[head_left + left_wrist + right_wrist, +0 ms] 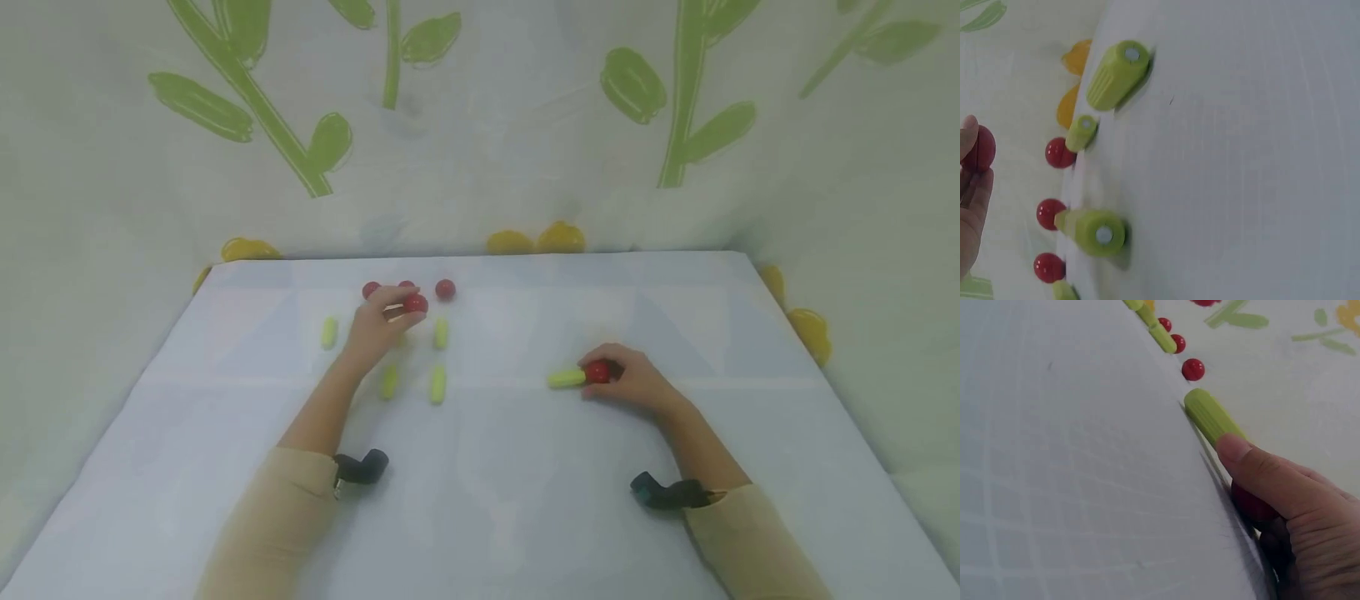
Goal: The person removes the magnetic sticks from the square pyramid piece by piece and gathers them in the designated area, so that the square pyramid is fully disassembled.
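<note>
My left hand pinches a red ball between thumb and fingers, raised above the table's far left part. In the left wrist view that ball shows a dark seam line. Over on the right, my right hand grips another red ball. A yellow-green ridged stick lies on the table with its end against this ball. In the right wrist view my thumb overlaps the near end of the stick, and the ball is partly hidden under the hand.
Three more red balls, including one at the right of the row, rest near the table's back edge. Several yellow-green sticks lie in front of them; some show pale round discs on their ends. A leaf-printed cloth hangs behind the white table.
</note>
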Available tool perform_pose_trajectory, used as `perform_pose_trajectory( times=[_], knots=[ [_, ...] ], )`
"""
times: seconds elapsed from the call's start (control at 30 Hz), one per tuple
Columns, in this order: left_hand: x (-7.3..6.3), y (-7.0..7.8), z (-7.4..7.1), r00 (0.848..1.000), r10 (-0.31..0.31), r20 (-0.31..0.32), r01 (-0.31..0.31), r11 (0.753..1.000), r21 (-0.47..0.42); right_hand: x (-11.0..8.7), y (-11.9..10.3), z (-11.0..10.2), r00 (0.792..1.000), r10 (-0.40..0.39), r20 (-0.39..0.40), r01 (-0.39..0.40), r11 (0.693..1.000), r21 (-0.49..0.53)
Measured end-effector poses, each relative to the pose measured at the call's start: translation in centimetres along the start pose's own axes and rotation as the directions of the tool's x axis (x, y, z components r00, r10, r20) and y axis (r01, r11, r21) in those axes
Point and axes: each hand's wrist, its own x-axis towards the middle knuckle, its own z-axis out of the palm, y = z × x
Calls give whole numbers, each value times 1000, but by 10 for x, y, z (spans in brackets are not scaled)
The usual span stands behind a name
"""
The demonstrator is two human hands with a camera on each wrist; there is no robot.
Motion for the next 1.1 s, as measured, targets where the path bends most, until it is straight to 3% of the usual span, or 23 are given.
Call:
perform_pose_trajectory(
  times=[0.13,0.33,0.6,0.77,0.9,1.0,1.1],
  knots=[
    [0,-4,-21,999,46,-29,-44,997,68,1,1,2,1000,-4,-21,3,1000,-27],
    [3,-9,-52,998,-48,-46,55,984,170,1,-2,2,999,38,-19,-38,999,-33],
    [16,-30,-86,994,-69,-81,86,969,231,1,-4,1,999,31,-16,-31,999,-26],
    [25,-39,-101,992,-112,-64,126,948,292,0,-3,1,1000,15,-26,-16,999,-28],
    [33,-44,-109,981,-188,-44,192,927,321,0,-2,2,1000,9,-27,-9,1000,-15],
    [39,-49,-111,968,-249,-36,247,912,328,1,-2,2,1000,9,-16,-9,1000,-2],
    [47,-55,-109,964,-265,-35,262,908,327,1,-1,2,1000,3,-16,-3,1000,5]
  ],
)
